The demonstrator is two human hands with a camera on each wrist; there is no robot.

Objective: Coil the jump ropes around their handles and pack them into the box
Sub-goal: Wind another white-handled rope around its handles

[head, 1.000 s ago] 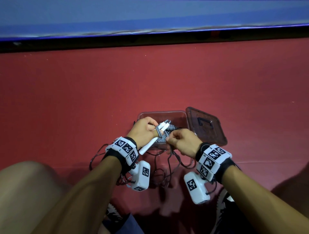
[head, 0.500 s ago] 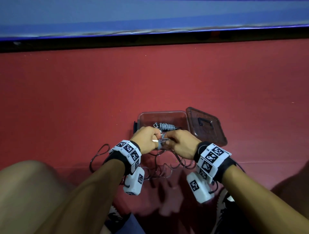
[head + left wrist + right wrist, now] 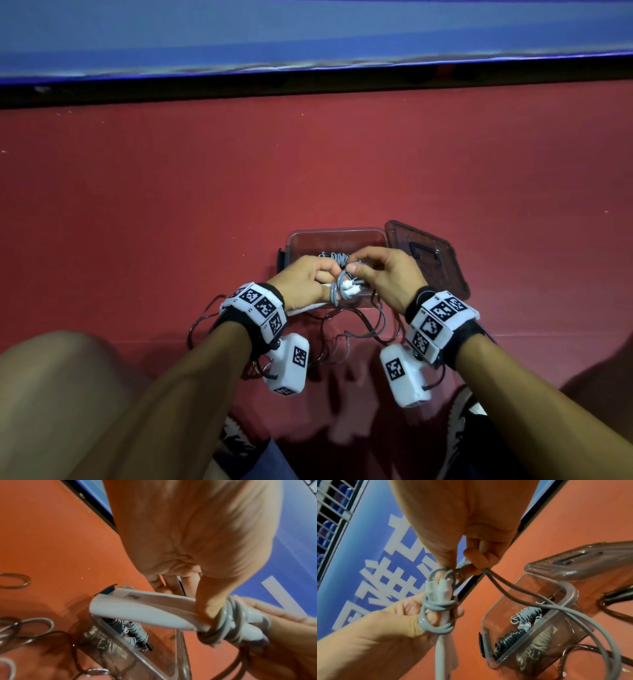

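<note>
**A:** Where does the rope stand against the box?

**B:** The left hand [image 3: 301,279] clasps the two white handles [image 3: 142,608] side by side, just over the near rim of the clear box [image 3: 337,236]. A few turns of the grey rope [image 3: 436,607] are wound round the handles' narrow ends, beside the left thumb.

**A:** And the other hand?

**B:** The right hand [image 3: 390,274] pinches the grey rope between thumb and forefinger, right at the handle tips. From that pinch the slack drops across the box's mouth and onto the red floor [image 3: 171,205] on the near side of the box.

**A:** Anything inside the box?

**B:** Yes, a grey coiled rope [image 3: 528,613] and a black coiled rope [image 3: 510,637] lie on its bottom. A third, paler coil may lie beside them, but through the tinted wall I cannot be sure.

**A:** The lid?

**B:** The lid [image 3: 428,253] lies flat on the floor, touching the box's right side, its dark handle recess facing up.

**A:** Any writing?

**B:** Beyond the box a blue banner [image 3: 368,547] carries large white characters. They are cut off and tilted in the right wrist view, so I cannot read them. The black-and-white square markers on both wristbands [image 3: 260,308] bear patterns only.
</note>
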